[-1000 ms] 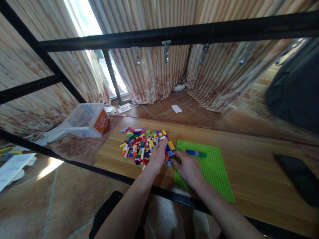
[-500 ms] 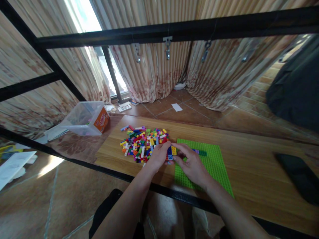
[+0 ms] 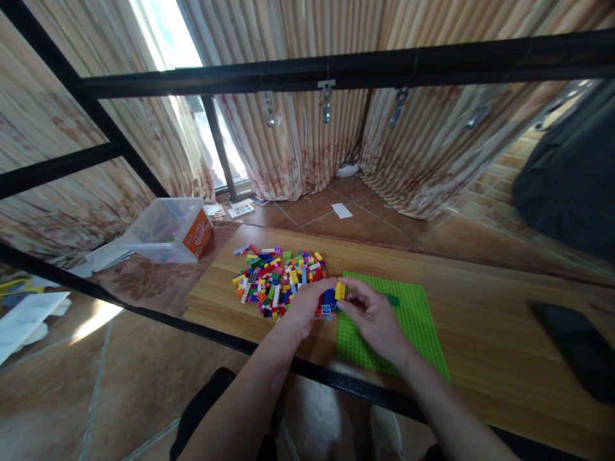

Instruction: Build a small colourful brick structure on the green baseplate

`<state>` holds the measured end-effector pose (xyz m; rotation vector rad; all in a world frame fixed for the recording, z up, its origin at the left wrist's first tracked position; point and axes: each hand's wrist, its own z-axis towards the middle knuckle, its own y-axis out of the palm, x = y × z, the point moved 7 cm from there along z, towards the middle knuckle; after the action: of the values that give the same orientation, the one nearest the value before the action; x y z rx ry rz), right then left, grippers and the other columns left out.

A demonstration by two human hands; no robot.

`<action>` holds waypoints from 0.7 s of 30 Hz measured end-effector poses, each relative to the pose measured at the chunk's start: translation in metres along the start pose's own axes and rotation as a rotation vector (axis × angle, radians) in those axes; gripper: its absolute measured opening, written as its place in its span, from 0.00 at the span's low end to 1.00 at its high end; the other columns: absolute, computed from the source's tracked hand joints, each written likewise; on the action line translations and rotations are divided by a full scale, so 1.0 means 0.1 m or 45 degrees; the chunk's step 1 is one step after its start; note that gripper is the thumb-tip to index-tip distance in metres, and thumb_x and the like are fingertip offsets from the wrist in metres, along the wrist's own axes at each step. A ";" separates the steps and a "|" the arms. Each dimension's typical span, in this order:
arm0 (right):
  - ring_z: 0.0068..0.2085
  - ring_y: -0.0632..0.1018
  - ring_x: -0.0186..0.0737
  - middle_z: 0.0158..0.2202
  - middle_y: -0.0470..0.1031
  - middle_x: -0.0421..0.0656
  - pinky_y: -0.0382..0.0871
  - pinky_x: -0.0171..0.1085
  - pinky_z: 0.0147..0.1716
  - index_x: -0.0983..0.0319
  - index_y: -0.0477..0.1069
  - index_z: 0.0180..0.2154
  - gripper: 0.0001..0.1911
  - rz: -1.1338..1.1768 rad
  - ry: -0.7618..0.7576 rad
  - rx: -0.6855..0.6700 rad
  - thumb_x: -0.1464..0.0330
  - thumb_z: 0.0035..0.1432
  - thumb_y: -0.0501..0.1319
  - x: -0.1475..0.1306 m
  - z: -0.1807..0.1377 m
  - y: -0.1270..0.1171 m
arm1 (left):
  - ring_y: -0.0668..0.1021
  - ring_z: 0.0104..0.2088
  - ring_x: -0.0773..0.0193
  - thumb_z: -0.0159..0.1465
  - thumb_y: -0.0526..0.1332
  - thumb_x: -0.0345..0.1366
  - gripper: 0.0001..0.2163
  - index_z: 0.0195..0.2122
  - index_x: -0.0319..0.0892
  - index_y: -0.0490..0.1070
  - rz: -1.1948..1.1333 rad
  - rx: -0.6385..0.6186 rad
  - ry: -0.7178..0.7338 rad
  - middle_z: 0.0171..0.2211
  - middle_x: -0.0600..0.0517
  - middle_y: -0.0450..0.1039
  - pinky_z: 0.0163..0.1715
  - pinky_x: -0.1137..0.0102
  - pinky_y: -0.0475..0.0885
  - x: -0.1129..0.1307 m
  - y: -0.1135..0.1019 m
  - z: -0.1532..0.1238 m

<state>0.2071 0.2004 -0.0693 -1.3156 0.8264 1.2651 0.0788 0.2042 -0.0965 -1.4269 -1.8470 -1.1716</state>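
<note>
In the head view, the right hand point(image 3: 377, 317) hid part of the green baseplate point(image 3: 413, 333) and the near end of a dark green piece point(image 3: 394, 299) on it. The left hand point(image 3: 306, 308), to the left of the baseplate, covered part of the brick pile point(image 3: 273, 282); its far fingers were out of sight. A dark flat slab point(image 3: 576, 346) to the baseplate's right ran off the picture's edge, and the contents of the clear box point(image 3: 161, 230), well left of the baseplate, were blurred. The left hand was closed on blue bricks point(image 3: 329, 298) beside the baseplate's left edge. The right hand's thumb and forefinger curved around a yellow brick point(image 3: 340, 291) there; whether they gripped it could not be told.
</note>
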 end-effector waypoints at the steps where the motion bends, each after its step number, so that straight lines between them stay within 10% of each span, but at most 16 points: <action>1: 0.34 0.74 0.38 0.32 0.74 0.40 0.69 0.40 0.38 0.59 0.70 0.51 0.20 -0.022 -0.006 -0.014 0.66 0.56 0.62 -0.01 -0.01 0.02 | 0.72 0.20 0.70 0.53 0.66 0.45 0.13 0.31 0.38 0.75 -0.012 0.027 0.002 0.24 0.53 0.72 0.18 0.75 0.66 -0.01 -0.02 0.01; 15: 0.33 0.76 0.37 0.33 0.77 0.41 0.71 0.38 0.35 0.60 0.72 0.47 0.17 0.122 -0.022 0.064 0.61 0.56 0.63 0.01 0.02 0.06 | 0.70 0.19 0.69 0.50 0.63 0.41 0.10 0.26 0.38 0.73 -0.043 0.184 0.021 0.22 0.53 0.72 0.17 0.75 0.64 0.13 -0.17 -0.05; 21: 0.33 0.76 0.40 0.37 0.78 0.45 0.71 0.42 0.37 0.60 0.73 0.49 0.18 -0.408 -0.045 0.132 0.65 0.57 0.60 0.10 0.02 0.02 | 0.73 0.24 0.64 0.54 0.61 0.43 0.11 0.25 0.41 0.76 0.861 0.730 0.488 0.19 0.54 0.70 0.25 0.72 0.63 0.72 -0.74 -0.12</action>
<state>0.2068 0.2035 -0.0790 -1.2797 0.6182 0.9767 -0.0150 0.2244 -0.0552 -1.2228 -1.1479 -0.4718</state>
